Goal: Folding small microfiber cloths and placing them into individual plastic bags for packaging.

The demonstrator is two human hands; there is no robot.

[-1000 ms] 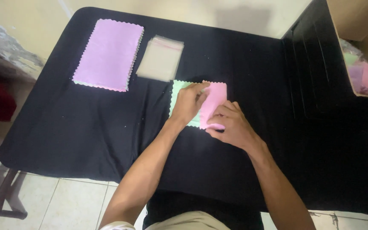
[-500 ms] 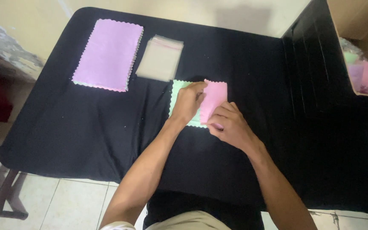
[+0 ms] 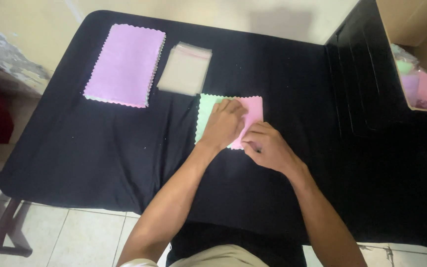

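Note:
On a black-covered table (image 3: 100, 148) lies a small cloth with zigzag edges: its green side (image 3: 204, 113) faces up at the left and a pink flap (image 3: 253, 109) is folded over at the right. My left hand (image 3: 225, 123) presses flat on the middle of it. My right hand (image 3: 265, 146) pinches the pink flap's lower edge, just right of the left hand.
A stack of pink zigzag-edged cloths (image 3: 126, 65) lies at the far left. A pile of clear plastic sleeves (image 3: 185, 69) sits beside it. A cardboard box (image 3: 413, 54) with pink and green cloths stands at the upper right. Tiled floor shows below the table's near edge.
The pink flap has been laid flatter onto the green cloth. My left hand has shifted a little over the fold; my right hand stays on the lower edge.

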